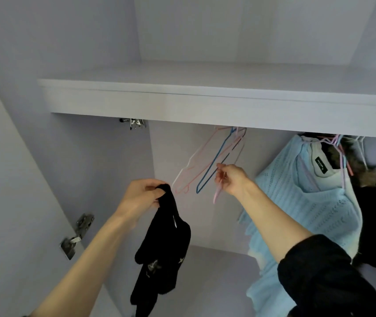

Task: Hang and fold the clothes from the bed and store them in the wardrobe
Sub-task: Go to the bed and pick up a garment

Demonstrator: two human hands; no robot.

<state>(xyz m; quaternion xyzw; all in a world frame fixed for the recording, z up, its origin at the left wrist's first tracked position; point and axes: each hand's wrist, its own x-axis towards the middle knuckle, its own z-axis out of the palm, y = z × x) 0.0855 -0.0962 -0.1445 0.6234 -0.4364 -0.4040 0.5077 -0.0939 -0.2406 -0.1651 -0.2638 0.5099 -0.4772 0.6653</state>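
Left hand [144,194], centre-left of frame, grips black garment [163,245] by its top, rest hanging below; loose hold, could slip. Right hand [231,179], centre, arm raised, pinches pink hanger [218,191] among empty hangers [207,165] under wardrobe shelf [205,104]; risk they tangle or drop when pulled. Blue sweater [306,202] hangs at right

Hanging rail hidden behind shelf [205,106] front. Black garment [159,255] cut off at bottom edge. Label [320,165] print too small to read.
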